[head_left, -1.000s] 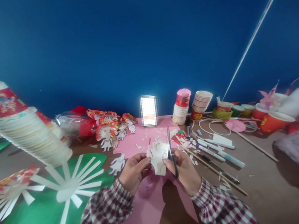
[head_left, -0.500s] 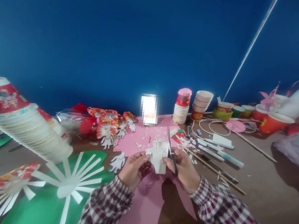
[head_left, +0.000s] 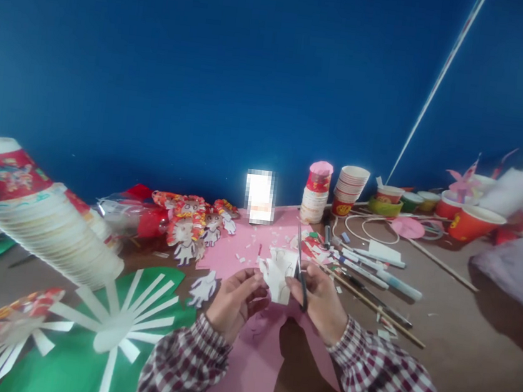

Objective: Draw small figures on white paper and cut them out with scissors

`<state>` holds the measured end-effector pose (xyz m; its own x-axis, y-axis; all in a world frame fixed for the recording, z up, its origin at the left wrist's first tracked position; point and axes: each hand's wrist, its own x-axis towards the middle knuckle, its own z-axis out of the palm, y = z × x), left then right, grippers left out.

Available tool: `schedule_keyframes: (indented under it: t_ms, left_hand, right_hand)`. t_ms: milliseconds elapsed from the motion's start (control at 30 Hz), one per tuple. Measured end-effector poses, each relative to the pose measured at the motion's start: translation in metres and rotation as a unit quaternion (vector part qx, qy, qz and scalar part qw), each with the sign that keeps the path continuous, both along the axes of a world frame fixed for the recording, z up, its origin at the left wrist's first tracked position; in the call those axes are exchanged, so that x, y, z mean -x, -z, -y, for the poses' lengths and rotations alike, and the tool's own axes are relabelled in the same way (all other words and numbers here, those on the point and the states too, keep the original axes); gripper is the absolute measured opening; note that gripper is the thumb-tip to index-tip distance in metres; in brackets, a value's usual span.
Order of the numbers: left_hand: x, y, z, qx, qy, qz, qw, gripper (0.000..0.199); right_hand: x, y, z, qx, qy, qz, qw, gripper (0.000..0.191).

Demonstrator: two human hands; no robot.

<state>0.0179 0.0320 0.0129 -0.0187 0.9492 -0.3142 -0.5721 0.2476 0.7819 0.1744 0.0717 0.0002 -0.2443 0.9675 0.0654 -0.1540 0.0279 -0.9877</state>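
Note:
A small piece of white paper (head_left: 281, 277) with dark drawn lines and a cut, jagged upper left edge is held up in front of me. At its left edge, my left hand (head_left: 236, 300) is closed in a pinch. My right hand (head_left: 322, 300) grips a pair of scissors (head_left: 301, 266), blades pointing up and away beside the paper's right edge. The right thumb also presses on the paper. Under both hands lies cut pink paper (head_left: 246, 370). Left of the left hand is a white paper figure cutout (head_left: 202, 288).
Coloured paper figures (head_left: 188, 228) and a tilted stack of paper cups (head_left: 63, 230) stand at left, beside green paper (head_left: 67, 369) with white strips. Markers (head_left: 375, 272), a thin stick (head_left: 384, 314) and orange cups (head_left: 473, 223) are at right. A blue wall (head_left: 207, 89) closes the back.
The white paper has turned slightly in my hands, and its jagged left edge shows more. Both hands keep their holds. The whole view has shifted a little.

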Motion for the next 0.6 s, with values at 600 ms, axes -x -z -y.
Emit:
schedule_keyframes:
  t_ms: [600]
  left_hand:
    - [0.011, 0.001, -0.005, 0.0, -0.042, -0.065, 0.997, 0.025]
  right_hand:
    - [-0.004, -0.014, 0.003, 0.0, 0.014, 0.021, 1.0, 0.036]
